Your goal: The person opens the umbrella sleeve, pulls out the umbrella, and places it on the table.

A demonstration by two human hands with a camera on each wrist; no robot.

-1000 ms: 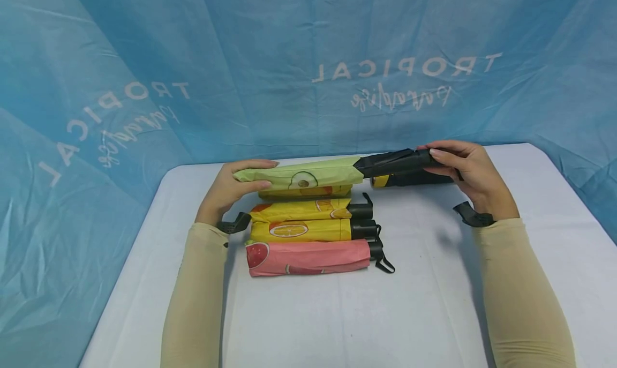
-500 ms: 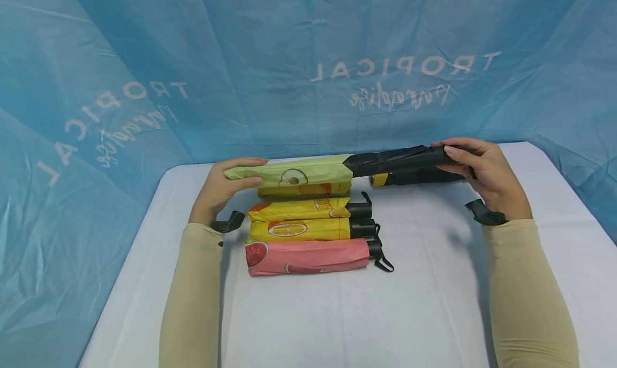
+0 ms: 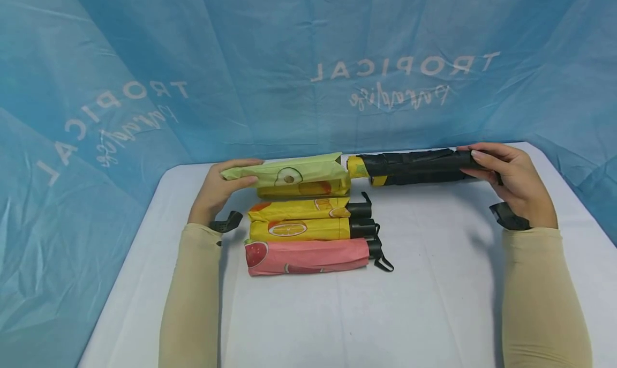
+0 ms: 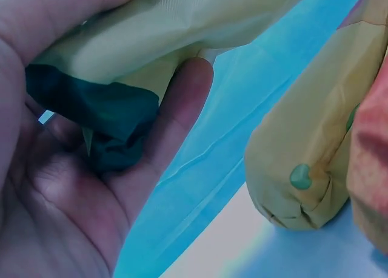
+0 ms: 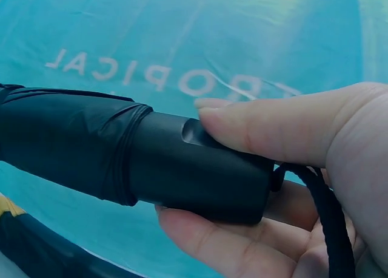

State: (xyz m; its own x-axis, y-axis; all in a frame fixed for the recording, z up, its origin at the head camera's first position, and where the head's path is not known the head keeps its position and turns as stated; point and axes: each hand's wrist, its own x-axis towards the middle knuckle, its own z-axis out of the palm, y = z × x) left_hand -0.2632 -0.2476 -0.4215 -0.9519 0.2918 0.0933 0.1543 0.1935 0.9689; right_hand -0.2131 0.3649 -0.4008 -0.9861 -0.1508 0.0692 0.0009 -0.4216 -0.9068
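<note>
My left hand [image 3: 217, 188] grips the closed end of a light green umbrella sleeve [image 3: 308, 172] printed with an avocado; in the left wrist view, its dark green end [image 4: 97, 105] lies between thumb and fingers. The sleeve's mouth faces right. Just beyond that mouth, separated by a small gap, is a folded black umbrella [image 3: 409, 165] with a yellow tip. My right hand [image 3: 516, 180] pinches its black handle [image 5: 200, 169], from which a wrist strap [image 5: 327, 211] hangs. Below the umbrella lies another black umbrella [image 3: 429, 178] with a yellow band, and under the green sleeve a yellow sleeve [image 3: 289, 190].
Two yellow orange-print umbrellas [image 3: 289, 230] and a pink one [image 3: 308, 258] lie side by side on the white table [image 3: 409, 314], black handles to the right. A blue printed curtain [image 3: 308, 62] rises behind the table's back edge.
My right hand has moved right, drawing the black umbrella out of the green sleeve until its yellow tip shows. My left hand shifted slightly left with the sleeve.
</note>
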